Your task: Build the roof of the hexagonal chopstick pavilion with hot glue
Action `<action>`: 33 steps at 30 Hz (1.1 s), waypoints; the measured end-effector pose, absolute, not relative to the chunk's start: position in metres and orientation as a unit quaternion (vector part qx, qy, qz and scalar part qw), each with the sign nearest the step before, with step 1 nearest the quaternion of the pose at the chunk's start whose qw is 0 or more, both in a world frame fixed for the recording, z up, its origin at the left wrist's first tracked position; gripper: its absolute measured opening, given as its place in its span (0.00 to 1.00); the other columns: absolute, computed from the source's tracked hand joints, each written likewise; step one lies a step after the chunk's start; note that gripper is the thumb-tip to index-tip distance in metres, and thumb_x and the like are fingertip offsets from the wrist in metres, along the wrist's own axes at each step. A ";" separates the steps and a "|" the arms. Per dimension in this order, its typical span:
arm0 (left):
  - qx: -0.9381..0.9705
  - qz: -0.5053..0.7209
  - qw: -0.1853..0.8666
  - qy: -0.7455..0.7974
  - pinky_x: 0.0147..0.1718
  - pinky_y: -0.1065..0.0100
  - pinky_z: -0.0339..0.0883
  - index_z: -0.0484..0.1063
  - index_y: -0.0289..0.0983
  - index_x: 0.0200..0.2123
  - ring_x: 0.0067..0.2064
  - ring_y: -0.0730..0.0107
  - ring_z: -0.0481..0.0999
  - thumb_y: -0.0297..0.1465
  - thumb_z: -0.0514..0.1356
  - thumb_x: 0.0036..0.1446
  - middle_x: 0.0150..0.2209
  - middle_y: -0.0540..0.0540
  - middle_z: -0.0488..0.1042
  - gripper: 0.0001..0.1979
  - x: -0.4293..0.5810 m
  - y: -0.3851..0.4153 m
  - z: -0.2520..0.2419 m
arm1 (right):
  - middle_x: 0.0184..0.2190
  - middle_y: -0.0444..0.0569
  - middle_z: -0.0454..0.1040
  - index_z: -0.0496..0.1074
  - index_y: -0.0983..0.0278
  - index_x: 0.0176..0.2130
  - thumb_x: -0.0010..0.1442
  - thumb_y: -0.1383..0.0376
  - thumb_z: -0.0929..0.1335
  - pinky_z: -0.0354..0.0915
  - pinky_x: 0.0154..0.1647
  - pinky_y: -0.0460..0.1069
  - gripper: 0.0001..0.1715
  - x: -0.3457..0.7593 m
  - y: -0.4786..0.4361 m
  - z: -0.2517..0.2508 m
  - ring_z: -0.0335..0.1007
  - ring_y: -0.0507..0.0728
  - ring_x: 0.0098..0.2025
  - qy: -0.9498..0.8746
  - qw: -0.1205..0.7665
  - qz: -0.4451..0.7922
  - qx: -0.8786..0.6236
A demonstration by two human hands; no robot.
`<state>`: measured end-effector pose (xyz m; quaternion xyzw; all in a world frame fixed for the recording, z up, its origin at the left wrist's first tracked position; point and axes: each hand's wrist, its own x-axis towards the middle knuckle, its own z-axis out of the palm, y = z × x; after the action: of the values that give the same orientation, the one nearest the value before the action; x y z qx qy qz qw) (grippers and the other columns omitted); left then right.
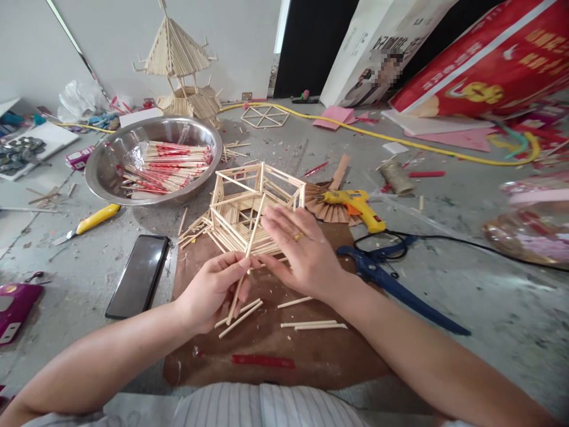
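Note:
My left hand (217, 290) pinches a thin wooden stick (255, 232) between thumb and fingers. The stick slants up and away, across the near side of a hexagonal stick frame (229, 234). My right hand (306, 252) reaches over the frame's front right part, its fingers stretched out and its thumb close to my left fingertips. Whether those right fingers touch the frame, I cannot tell. Several loose sticks (309, 325) lie on the brown sheet (320, 359) below my hands.
Left of the frame stand a steel bowl (100, 184) of wrapped sticks, a yellow cutter knife (98, 218) and a phone (137, 276). To the right lie a yellow glue gun (355, 204) with its cord and blue scissors (404, 290). A stick pagoda (178, 50) rises behind.

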<state>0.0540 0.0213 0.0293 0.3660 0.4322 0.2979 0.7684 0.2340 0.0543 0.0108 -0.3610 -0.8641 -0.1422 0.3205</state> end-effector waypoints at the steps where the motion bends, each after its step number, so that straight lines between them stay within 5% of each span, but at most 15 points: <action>1: 0.392 0.301 0.752 0.436 0.11 0.78 0.48 0.65 0.35 0.35 0.12 0.81 0.58 0.39 0.54 0.55 0.15 0.55 0.63 0.12 0.053 0.019 0.029 | 0.52 0.62 0.66 0.61 0.72 0.54 0.57 0.62 0.64 0.56 0.55 0.60 0.27 0.242 0.051 0.014 0.57 0.63 0.57 -0.859 0.326 -0.145 -0.366; 7: 0.546 0.307 0.633 0.454 0.18 0.77 0.54 0.67 0.34 0.35 0.18 0.82 0.59 0.39 0.54 0.55 0.17 0.55 0.58 0.13 0.048 -0.001 0.031 | 0.43 0.55 0.74 0.68 0.64 0.46 0.58 0.60 0.62 0.66 0.44 0.58 0.17 0.324 0.015 -0.005 0.70 0.62 0.43 -0.773 0.274 -0.100 -0.563; 10: 0.581 0.273 0.610 0.465 0.19 0.77 0.56 0.67 0.35 0.35 0.19 0.80 0.60 0.40 0.52 0.57 0.18 0.55 0.58 0.13 0.050 -0.009 0.026 | 0.38 0.58 0.75 0.69 0.66 0.45 0.57 0.54 0.62 0.67 0.33 0.60 0.22 0.365 -0.008 -0.035 0.71 0.67 0.37 -0.691 0.141 -0.076 -0.705; 15: 0.708 0.232 0.483 0.460 0.25 0.75 0.57 0.70 0.36 0.32 0.23 0.76 0.64 0.37 0.52 0.56 0.20 0.51 0.65 0.12 0.061 -0.002 0.008 | 0.38 0.61 0.74 0.68 0.69 0.46 0.56 0.52 0.61 0.65 0.34 0.59 0.27 0.396 -0.030 -0.070 0.69 0.69 0.39 -0.667 0.057 -0.052 -0.741; 26: 0.720 0.290 0.401 0.486 0.26 0.73 0.57 0.69 0.36 0.27 0.24 0.72 0.68 0.35 0.52 0.55 0.17 0.51 0.64 0.11 0.067 0.042 -0.024 | 0.39 0.60 0.72 0.68 0.69 0.44 0.61 0.59 0.57 0.64 0.35 0.57 0.21 0.401 -0.033 -0.072 0.69 0.65 0.38 -0.699 0.154 -0.074 -0.694; 30: 0.709 0.311 0.395 0.494 0.26 0.73 0.56 0.69 0.35 0.29 0.23 0.73 0.66 0.34 0.52 0.55 0.19 0.51 0.65 0.10 0.068 0.053 -0.026 | 0.38 0.58 0.72 0.67 0.64 0.43 0.59 0.57 0.59 0.65 0.34 0.56 0.18 0.394 -0.041 -0.061 0.69 0.65 0.39 -0.656 0.301 -0.055 -0.690; 33: 0.705 0.316 0.409 0.485 0.26 0.73 0.56 0.68 0.35 0.30 0.23 0.75 0.65 0.35 0.51 0.56 0.20 0.51 0.65 0.10 0.069 0.051 -0.025 | 0.29 0.53 0.71 0.65 0.58 0.43 0.57 0.58 0.63 0.64 0.25 0.51 0.13 0.382 -0.043 -0.046 0.69 0.59 0.29 -0.643 0.436 0.020 -0.629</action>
<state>0.0692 0.0514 -0.0246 0.7053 0.4855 0.3161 0.4086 0.3824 -0.0431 -0.0464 -0.6294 -0.6430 0.0195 0.4359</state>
